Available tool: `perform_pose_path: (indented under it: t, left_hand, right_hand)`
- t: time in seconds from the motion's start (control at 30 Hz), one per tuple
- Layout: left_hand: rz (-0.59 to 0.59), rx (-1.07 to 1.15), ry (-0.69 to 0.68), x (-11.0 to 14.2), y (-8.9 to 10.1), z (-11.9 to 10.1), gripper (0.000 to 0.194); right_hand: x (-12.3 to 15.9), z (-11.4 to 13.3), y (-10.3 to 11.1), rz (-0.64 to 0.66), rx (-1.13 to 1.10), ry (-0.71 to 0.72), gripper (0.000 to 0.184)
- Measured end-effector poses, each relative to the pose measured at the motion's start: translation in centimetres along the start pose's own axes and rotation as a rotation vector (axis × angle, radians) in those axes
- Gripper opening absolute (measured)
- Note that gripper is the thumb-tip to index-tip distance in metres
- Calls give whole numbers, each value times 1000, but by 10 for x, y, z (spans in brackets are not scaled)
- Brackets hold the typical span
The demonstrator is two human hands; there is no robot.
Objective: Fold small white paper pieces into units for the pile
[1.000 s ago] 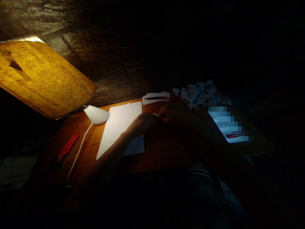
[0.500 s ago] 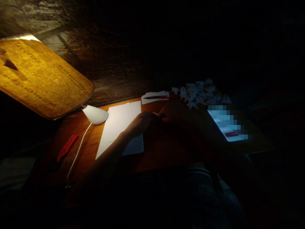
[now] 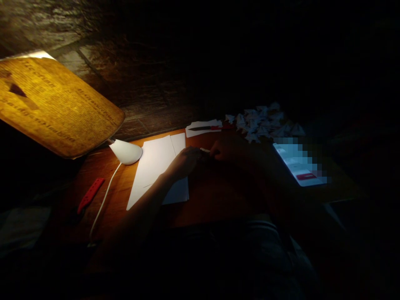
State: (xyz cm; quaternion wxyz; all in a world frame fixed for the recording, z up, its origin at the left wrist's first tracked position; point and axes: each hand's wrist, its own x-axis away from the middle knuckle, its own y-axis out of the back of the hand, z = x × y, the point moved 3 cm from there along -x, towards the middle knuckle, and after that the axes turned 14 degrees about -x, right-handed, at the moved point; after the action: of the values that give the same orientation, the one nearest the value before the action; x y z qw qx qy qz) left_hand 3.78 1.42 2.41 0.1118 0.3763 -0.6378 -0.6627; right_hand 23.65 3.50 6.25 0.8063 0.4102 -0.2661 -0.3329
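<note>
My left hand [image 3: 185, 161] reaches over the right edge of the white paper sheets [image 3: 156, 160], its fingers closed and partly lost in shadow. Opposite it, my right hand [image 3: 229, 152] is closed too, very dark, with its fingertips turned toward the left hand. Between the fingertips of both hands shows a small white piece of paper [image 3: 204, 150], mostly hidden. Beyond the hands, a knife [image 3: 204, 128] with a dark blade and red handle lies on a white paper scrap [image 3: 195, 123]. Several small folded paper pieces [image 3: 259, 123] are heaped behind my right hand.
A desk lamp with a printed yellow shade [image 3: 59, 104] and white base [image 3: 126, 152] stands at the left, its white cable [image 3: 104, 204] running forward. A red strap [image 3: 90, 194] lies nearby. At the right is a lit, partly pixelated screen [image 3: 293, 162]. A stone-like wall [image 3: 125, 83] rises behind.
The hands have drawn very slightly apart, and a little more of the white paper piece shows between them. The view has shifted slightly.
</note>
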Motion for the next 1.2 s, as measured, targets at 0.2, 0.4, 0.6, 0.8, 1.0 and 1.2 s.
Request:
perform_pose_path:
  t: [0.2, 0.4, 0.6, 0.8, 1.0, 1.2]
  left_hand:
    - [9, -6, 6, 1, 2, -1, 35]
    - [37, -23, 8, 1, 1, 0, 37]
    - [31, -17, 6, 1, 0, 0, 37]
    - [38, -34, -16, 0, 2, -2, 38]
    - [67, -81, 6, 1, 0, 0, 34]
    - [29, -99, -8, 6, -19, 15, 34]
  right_hand:
    - [-2, -5, -3, -6, -26, 14, 41]
    - [0, -3, -2, -15, -65, 7, 38]
    - [-1, -2, -1, -12, -36, 26, 39]
    - [-3, -4, -1, 39, -2, 22, 43]
    - [2, 1, 2, 5, 20, -23, 44]
    - [5, 6, 4, -10, -13, -66, 43]
